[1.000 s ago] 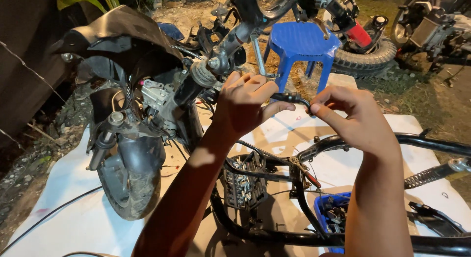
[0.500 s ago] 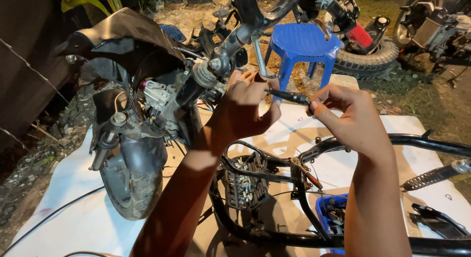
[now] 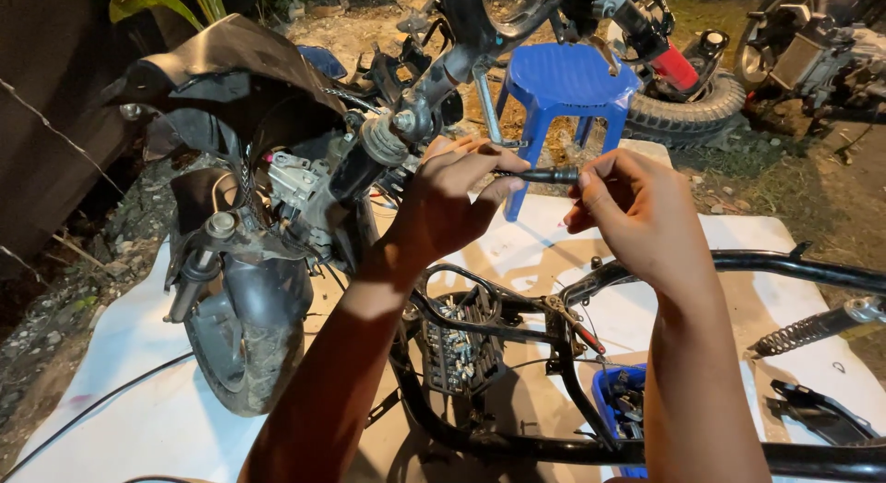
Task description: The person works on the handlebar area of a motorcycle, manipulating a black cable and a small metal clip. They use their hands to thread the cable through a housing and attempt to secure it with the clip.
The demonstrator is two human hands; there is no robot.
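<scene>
I see my left hand [image 3: 452, 206] and right hand [image 3: 637, 211] raised together over the stripped black tubular motorcycle frame [image 3: 554, 446]. Between them runs a thin black rod-like tool [image 3: 540, 176], lying level: my left grip pinches its near end with fingertips, my right grip is closed around the other end. Just left sits the steering head [image 3: 392, 137] above the muddy front wheel [image 3: 245, 340]. A blue plastic stool [image 3: 563, 86] stands behind, on the ground.

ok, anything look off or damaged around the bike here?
Nothing spilled. The scooter is stripped: bare black frame lies on the white sheet, a loose shock spring beside it. Both hands, left hand and right hand, grip a dark rod-like tool.
</scene>
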